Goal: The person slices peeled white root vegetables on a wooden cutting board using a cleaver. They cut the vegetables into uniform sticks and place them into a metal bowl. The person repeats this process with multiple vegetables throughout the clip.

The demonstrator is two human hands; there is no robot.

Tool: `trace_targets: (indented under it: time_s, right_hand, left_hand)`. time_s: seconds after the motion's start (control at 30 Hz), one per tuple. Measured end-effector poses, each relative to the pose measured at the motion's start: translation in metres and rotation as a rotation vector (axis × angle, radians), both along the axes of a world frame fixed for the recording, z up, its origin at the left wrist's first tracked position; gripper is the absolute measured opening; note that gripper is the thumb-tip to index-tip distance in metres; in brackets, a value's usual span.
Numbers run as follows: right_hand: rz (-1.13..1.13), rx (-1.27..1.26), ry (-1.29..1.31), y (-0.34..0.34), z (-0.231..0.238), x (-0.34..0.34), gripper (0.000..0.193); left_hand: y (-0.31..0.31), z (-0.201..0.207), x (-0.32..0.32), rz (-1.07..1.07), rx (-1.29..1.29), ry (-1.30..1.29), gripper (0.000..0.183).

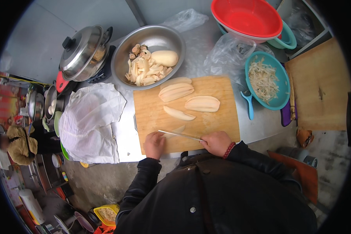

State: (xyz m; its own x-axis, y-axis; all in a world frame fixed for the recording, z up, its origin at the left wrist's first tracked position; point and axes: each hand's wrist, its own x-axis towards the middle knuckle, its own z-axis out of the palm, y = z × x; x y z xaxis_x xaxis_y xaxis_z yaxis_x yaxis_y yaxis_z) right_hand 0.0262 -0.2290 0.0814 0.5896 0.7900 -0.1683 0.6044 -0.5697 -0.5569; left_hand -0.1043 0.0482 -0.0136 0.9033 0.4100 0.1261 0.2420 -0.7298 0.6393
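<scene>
My right hand [218, 143], with a red bead bracelet at the wrist, is closed round the handle of a kitchen knife. The knife's narrow blade [181, 135] points left across the near part of a wooden cutting board [222, 87]. Curled fingers of my left hand [155, 144] press a thin pale slice [179, 129] beside the blade's tip; the blade partly covers that slice. It looks like peeled lotus root. Farther up the board lie a wedge-shaped piece [179, 113], a fanned stack of long slices [202, 103] at right, and another stack [176, 92] near the far edge.
A steel bowl [177, 37] behind the board holds cut pieces and a whole peeled root [165, 58]. At right stand a teal basin [285, 93] of pale shreds, a blue peeler [248, 105] and a red basin [247, 17]. White cloth [90, 124] and a lidded pot [82, 54] occupy the left.
</scene>
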Motion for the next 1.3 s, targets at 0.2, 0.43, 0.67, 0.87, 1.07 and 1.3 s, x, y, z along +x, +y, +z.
trace_targets:
  time_s: [0.2, 0.43, 0.67, 0.87, 1.07, 1.3]
  right_hand:
    - [0.004, -0.032, -0.02, 0.002, -0.001, 0.0, 0.025]
    - [-0.101, 0.093, 0.017, 0.001, -0.003, -0.001, 0.022]
    - [-0.251, 0.14, 0.083, -0.002, 0.001, 0.0, 0.021]
    - [-0.212, 0.147, 0.088, -0.002, -0.001, -0.002, 0.022]
    - [-0.186, 0.146, 0.093, -0.002, -0.005, -0.002, 0.023]
    - [-0.038, 0.054, -0.017, 0.001, -0.009, -0.003, 0.024]
  left_hand:
    - [0.003, 0.003, -0.001, 0.014, 0.014, 0.031, 0.021]
    - [0.004, 0.005, 0.004, -0.138, 0.071, 0.006, 0.017]
    - [0.005, 0.007, 0.005, -0.331, 0.239, -0.174, 0.018]
    - [0.005, 0.005, 0.003, -0.226, 0.058, -0.075, 0.017]
    - [0.01, 0.005, 0.001, -0.179, -0.119, 0.032, 0.015]
    - [0.005, 0.001, -0.002, -0.097, -0.041, 0.031, 0.01]
